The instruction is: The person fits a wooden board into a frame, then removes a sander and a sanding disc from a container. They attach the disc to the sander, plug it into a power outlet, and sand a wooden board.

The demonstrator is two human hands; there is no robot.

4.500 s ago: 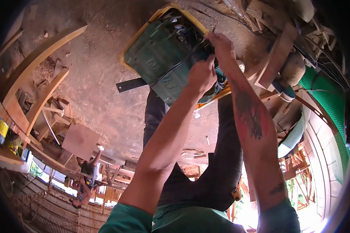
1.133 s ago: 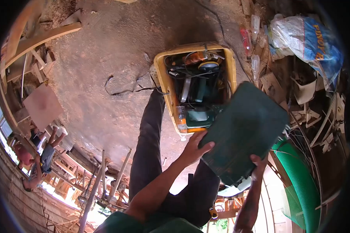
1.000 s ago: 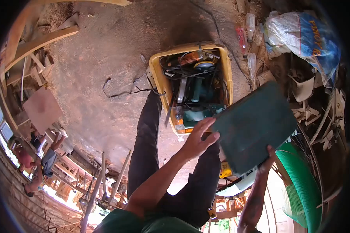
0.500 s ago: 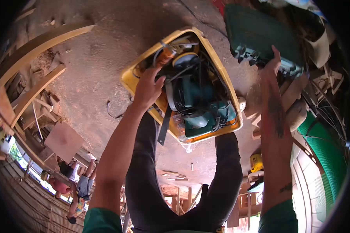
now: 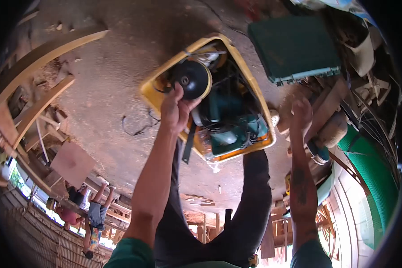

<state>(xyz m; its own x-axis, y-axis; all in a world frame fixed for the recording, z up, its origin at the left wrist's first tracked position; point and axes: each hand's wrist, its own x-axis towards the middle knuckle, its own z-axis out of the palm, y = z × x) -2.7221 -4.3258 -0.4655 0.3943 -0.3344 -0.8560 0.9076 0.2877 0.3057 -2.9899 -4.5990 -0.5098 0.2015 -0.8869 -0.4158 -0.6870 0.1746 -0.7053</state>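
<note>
My left hand (image 5: 176, 111) grips a round black backing pad (image 5: 188, 81) with a yellowish edge and a small centre hole. It holds the pad tilted up over the left part of a yellow plastic crate (image 5: 263, 98). Inside the crate lie green power tools (image 5: 225, 136) with dark cords, and a flat dark blade (image 5: 190, 144) sticks out over the near rim. My right hand (image 5: 302, 114) is right of the crate, below a closed dark green tool case (image 5: 295, 49), and touches neither. Its fingers look curled, with nothing visible in them.
Wood offcuts (image 5: 330, 105) and a green mesh roll (image 5: 366, 165) lie on the right. Curved timber (image 5: 44, 53) and a square board (image 5: 73, 164) are on the left. A thin cord (image 5: 138, 130) lies on the floor. Two people (image 5: 96, 214) are in the background.
The backing pad has come up out of the crate in my left hand. My right hand has let go of the green case and drawn back toward me; the case now lies flatter.
</note>
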